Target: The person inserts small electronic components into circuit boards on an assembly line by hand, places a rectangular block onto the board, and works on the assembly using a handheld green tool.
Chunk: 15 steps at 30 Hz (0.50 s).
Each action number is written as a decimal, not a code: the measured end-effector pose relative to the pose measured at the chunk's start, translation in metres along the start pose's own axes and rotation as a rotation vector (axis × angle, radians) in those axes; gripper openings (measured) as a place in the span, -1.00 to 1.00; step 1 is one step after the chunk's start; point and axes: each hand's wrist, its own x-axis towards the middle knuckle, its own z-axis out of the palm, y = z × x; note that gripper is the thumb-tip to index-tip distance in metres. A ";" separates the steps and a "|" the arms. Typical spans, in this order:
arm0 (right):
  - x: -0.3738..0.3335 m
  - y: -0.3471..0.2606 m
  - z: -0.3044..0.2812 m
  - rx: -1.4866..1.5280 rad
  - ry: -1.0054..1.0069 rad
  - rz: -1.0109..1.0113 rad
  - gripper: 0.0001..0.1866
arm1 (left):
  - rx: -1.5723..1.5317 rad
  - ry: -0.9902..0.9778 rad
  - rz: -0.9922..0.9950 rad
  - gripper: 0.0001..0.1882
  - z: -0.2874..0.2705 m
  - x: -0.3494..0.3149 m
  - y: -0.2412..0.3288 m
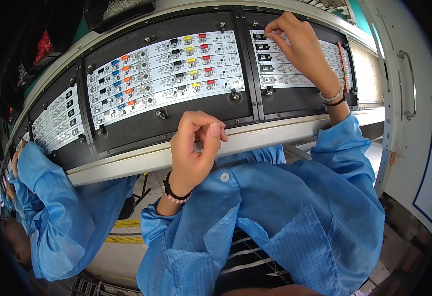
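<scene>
My right hand (297, 47) reaches over the circuit board panel (294, 79) in the right-hand black tray. Its thumb and index finger are pinched together beside the topmost black connector (259, 36) at the panel's left end. Whatever lies between those fingertips is too small to make out. Just in front of the tray's near rail, my left hand (196, 148) hangs with curled fingers, thumb against fingertips. What it holds, if anything, is hidden. Several black connectors run down the left side of the right panel, and an orange-brown strip (343, 66) stands along its right side.
The middle tray's circuit board panel (161, 74) carries blue, orange, black, yellow and red parts. Another panel (58, 118) lies left. Black knobbed posts (234, 95) rise around the boards. Bins with red parts (44, 47) and clear parts (120, 6) stand behind. A blue-sleeved co-worker (68, 212) works at left.
</scene>
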 end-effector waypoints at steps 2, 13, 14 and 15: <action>-0.001 0.000 0.000 -0.009 -0.008 -0.006 -0.88 | 0.001 -0.001 -0.002 -0.96 -0.001 0.000 0.001; -0.002 -0.007 0.001 -0.108 0.003 0.011 -0.89 | -0.002 0.000 -0.007 -0.96 -0.005 -0.001 0.001; -0.002 -0.007 0.001 -0.106 0.002 0.016 -0.89 | -0.002 0.000 -0.005 -0.96 -0.006 -0.001 0.001; -0.002 -0.008 0.001 -0.103 0.002 0.020 -0.89 | 0.000 0.000 -0.006 -0.97 -0.006 -0.001 0.002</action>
